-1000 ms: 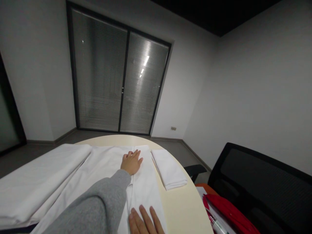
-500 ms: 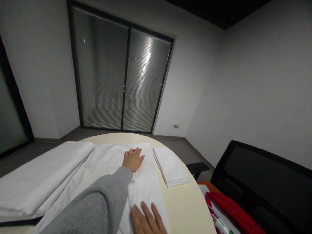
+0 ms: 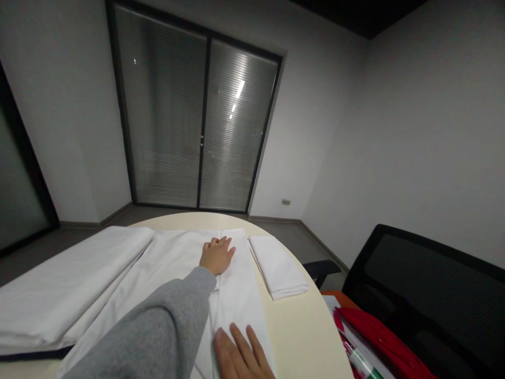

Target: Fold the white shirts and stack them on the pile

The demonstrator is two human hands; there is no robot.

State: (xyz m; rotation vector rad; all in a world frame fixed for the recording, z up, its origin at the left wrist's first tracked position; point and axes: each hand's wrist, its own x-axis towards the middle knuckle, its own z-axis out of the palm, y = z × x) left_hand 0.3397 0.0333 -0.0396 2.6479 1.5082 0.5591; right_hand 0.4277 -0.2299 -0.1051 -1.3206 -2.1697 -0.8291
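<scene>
A large white cloth [image 3: 239, 292] lies spread on the table, with a lengthwise fold along its right side. My left hand [image 3: 216, 256] rests palm down on that folded strip near the far edge, fingers slightly bent and thumb apart. Nearer to me, my right hand [image 3: 242, 355] lies on the same strip with its fingers stretched out; the bottom of the picture cuts it off. Neither hand grasps anything. To the left, a thick folded part of white cloth [image 3: 74, 281] lies on top. A small folded white cloth [image 3: 278, 267] sits apart, to the right of my hands.
The cream round table [image 3: 303, 337] curves away at the far and right sides. Beyond its right edge stands a black mesh chair [image 3: 430, 295], with a red bag [image 3: 379, 337] and other items beside it. A glass door with blinds [image 3: 197, 121] is in the far wall.
The view has shifted very slightly. Both hands remain flat on the white cloth in the same places, and the cloth looks unchanged.
</scene>
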